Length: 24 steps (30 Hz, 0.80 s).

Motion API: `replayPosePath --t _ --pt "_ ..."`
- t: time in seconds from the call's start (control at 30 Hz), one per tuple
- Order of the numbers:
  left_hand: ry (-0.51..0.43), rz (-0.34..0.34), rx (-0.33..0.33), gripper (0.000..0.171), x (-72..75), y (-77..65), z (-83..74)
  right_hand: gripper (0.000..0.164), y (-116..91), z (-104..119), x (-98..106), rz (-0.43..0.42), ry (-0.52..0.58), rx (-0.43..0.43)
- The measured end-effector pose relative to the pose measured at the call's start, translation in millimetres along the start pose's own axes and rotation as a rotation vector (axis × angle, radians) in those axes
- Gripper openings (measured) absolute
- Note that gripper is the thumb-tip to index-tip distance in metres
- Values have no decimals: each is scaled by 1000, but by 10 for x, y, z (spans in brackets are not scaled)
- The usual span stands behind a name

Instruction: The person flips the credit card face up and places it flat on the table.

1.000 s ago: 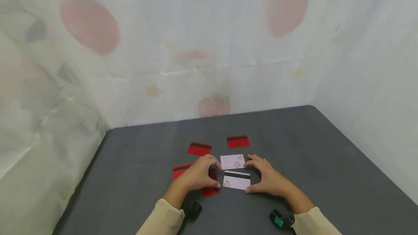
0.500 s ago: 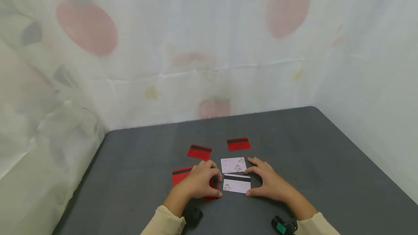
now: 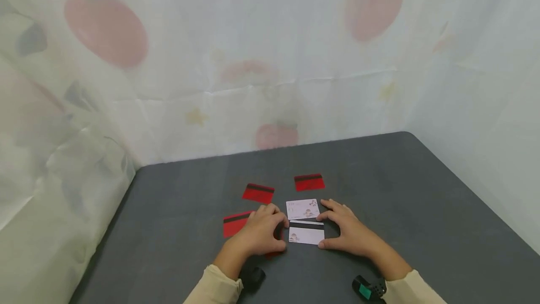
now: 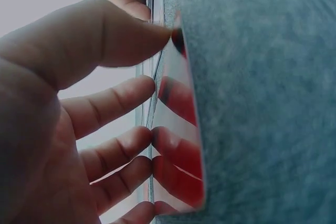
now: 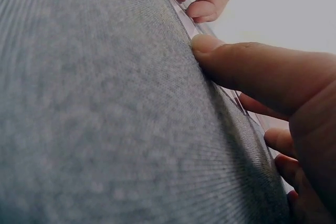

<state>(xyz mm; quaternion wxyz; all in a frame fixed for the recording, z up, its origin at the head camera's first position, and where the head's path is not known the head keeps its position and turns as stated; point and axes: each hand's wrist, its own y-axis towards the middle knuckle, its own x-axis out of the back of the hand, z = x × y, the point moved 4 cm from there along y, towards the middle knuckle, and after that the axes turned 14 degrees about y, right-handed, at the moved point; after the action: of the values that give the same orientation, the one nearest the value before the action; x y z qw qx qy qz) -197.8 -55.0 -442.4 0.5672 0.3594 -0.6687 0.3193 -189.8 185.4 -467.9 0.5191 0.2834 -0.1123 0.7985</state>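
Two white cards lie one behind the other on the dark table. The rear white card [image 3: 302,209] has a printed face up, and the front white card [image 3: 310,236] shows a black stripe. My left hand [image 3: 260,231] is at their left side, arched above a glossy red card [image 4: 185,169] that it mostly hides; its thumb and fingertips touch this card in the left wrist view. On the right, my right hand [image 3: 349,231] has its thumb at the front card's lower right corner and its index finger near where the two cards meet.
Red cards with black stripes lie around: one left of my left hand [image 3: 233,225], one behind it [image 3: 258,194] and one farther back [image 3: 309,182]. Patterned curtains [image 3: 236,125] hang along the grey table's [image 3: 181,210] back and sides. Black devices sit at both wrists.
The head view has shifted slightly. My left hand has moved a little closer to the white cards, covering more of the red card below. The right hand and white cards look nearly unchanged.
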Motion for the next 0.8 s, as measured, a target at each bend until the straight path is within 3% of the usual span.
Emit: replayPosePath --t 0.33,0.57,0.8 --pt "13 0 19 29 40 11 11 56 45 41 37 7 3 22" --pt "40 22 13 44 28 19 -51 52 35 11 28 18 22 6" --pt "47 -1 20 54 11 7 -79 46 16 33 6 13 42 24"
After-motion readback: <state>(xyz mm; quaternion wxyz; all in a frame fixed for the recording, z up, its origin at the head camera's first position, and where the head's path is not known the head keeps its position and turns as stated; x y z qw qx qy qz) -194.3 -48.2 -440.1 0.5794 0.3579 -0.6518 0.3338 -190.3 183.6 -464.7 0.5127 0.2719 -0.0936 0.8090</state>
